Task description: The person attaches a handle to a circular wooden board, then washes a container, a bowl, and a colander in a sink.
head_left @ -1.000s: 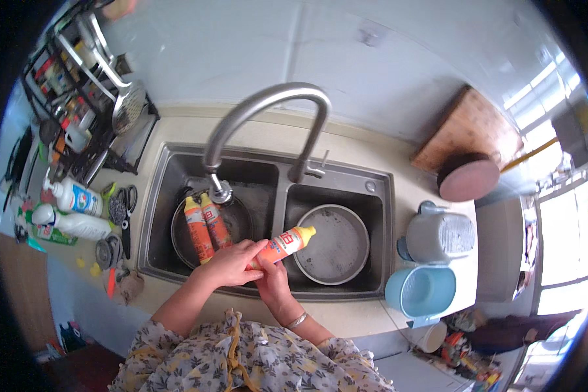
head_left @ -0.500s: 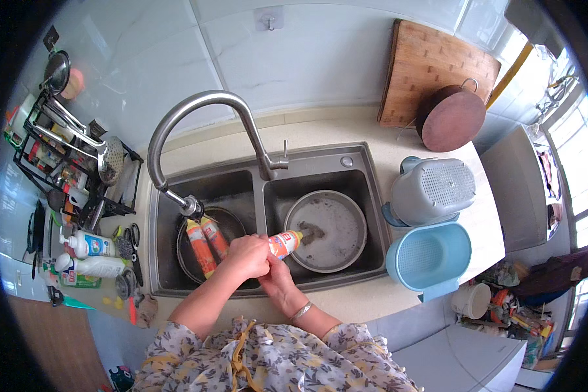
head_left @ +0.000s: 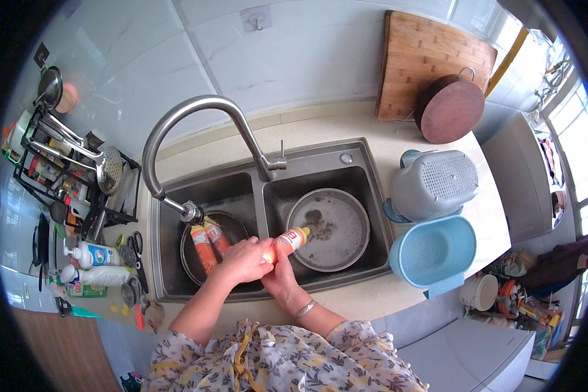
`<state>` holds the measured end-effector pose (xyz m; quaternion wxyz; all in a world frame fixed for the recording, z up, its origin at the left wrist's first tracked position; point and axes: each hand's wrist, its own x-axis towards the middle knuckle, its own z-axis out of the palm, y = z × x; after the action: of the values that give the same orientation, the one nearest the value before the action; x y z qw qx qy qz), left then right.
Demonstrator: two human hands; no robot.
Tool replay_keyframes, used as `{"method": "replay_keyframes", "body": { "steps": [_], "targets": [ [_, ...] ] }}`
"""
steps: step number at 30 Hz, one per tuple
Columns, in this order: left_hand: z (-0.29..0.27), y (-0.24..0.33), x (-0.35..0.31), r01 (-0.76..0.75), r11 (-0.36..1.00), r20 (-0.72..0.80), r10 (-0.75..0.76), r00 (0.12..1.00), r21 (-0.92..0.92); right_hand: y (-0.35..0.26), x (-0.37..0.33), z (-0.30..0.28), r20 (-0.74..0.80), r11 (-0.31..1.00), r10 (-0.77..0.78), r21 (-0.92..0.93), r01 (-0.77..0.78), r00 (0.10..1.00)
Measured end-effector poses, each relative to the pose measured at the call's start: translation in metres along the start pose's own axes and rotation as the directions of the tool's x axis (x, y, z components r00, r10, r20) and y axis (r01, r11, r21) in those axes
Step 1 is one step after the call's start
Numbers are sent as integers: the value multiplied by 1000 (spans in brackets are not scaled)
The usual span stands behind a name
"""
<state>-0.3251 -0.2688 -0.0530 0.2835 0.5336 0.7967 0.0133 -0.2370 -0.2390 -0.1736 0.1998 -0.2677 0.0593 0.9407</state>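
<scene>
Both my hands are closed round an orange, white and yellow squeeze bottle (head_left: 293, 242), its narrow yellow tip pointing right over the rim of a round metal pan (head_left: 346, 251). My left hand (head_left: 243, 259) wraps its rear end, and my right hand (head_left: 281, 271) grips it from below, thumb along the side. Brownish dark patches (head_left: 320, 225) lie on the pan's bottom in the right basin (head_left: 277, 193). In the left basin (head_left: 238, 186), two similar orange bottles (head_left: 204, 251) lean in a dark round pan (head_left: 238, 225), partly hidden by the faucet head and my left forearm.
A tall curved faucet (head_left: 151, 140) arches over the left basin. To the right stand a grey basket (head_left: 438, 186) and a blue basket (head_left: 460, 245). A cutting board (head_left: 431, 52) and round brown pan (head_left: 452, 111) lean at the back. Pump bottles (head_left: 95, 255) and a utensil rack (head_left: 121, 215) line the left.
The bottle and both hands have shifted slightly right and its label has turned. The dark patch in the pan now shows as several spots, clear of the tip. The view has tilted slightly.
</scene>
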Motion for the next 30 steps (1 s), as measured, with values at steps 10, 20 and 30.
{"method": "replay_keyframes", "body": {
  "steps": [10, 20, 30],
  "targets": [
    [15, 4, 4, 126, 992, -43, -125, 991, 20, 6, 13, -12, -90, 997, -29, -80, 22, 996],
    [-7, 6, 0, 51, 998, 78, -53, 996, 28, 7, 14, -17, -34, 999, -40, 20, 41, 999],
    [7, 3, -3, 142, 988, 101, -135, 986, -66, 4, 4, -5, -167, 994, -76, -92, 61, 983]
  ]
}}
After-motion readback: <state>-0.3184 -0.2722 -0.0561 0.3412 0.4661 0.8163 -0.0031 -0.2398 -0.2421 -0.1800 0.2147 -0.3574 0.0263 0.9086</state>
